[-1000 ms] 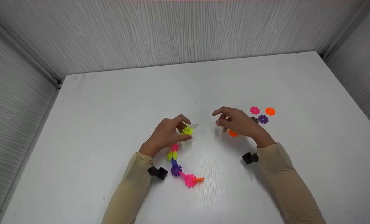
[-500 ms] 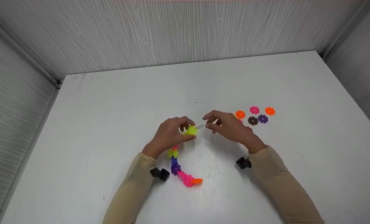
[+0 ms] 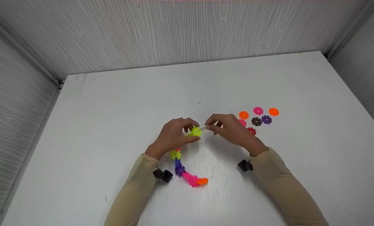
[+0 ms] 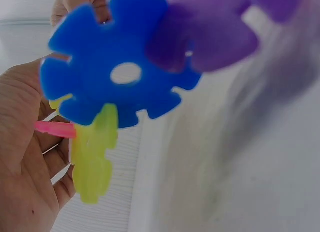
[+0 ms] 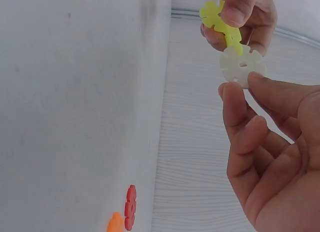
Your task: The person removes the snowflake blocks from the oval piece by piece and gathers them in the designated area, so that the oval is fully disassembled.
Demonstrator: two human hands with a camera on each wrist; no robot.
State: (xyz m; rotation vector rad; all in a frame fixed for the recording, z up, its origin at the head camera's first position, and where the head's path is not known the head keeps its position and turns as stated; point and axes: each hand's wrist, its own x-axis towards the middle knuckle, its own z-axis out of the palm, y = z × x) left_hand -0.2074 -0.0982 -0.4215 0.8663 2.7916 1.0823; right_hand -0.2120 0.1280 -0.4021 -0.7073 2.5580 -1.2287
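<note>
My left hand (image 3: 176, 133) pinches a yellow notched, flower-shaped plastic disc (image 3: 195, 131), part of a chain of interlocking discs. My right hand (image 3: 226, 128) pinches a whitish translucent disc (image 5: 242, 64) at its rim. In the right wrist view, the white disc is joined to an edge-on yellow disc (image 5: 233, 40), above which the left fingers hold another yellow one. The chain hangs down past the left wrist: yellow (image 3: 175, 154), a purple disc (image 3: 180, 170), pink (image 3: 192, 180) and orange (image 3: 202, 181). A blue disc (image 4: 100, 56) looms close in the left wrist view.
Loose discs lie on the white table (image 3: 127, 94) right of the right hand: orange (image 3: 273, 111), pink (image 3: 258, 110), brown (image 3: 256, 121), purple (image 3: 266, 119) and red (image 3: 251, 131) among them. A wood-grain panel (image 3: 187, 31) stands behind the table.
My right hand has come left from beside the loose discs and now pinches the white disc. The left hand has shifted slightly right with the chain, whose lower end swung a little.
</note>
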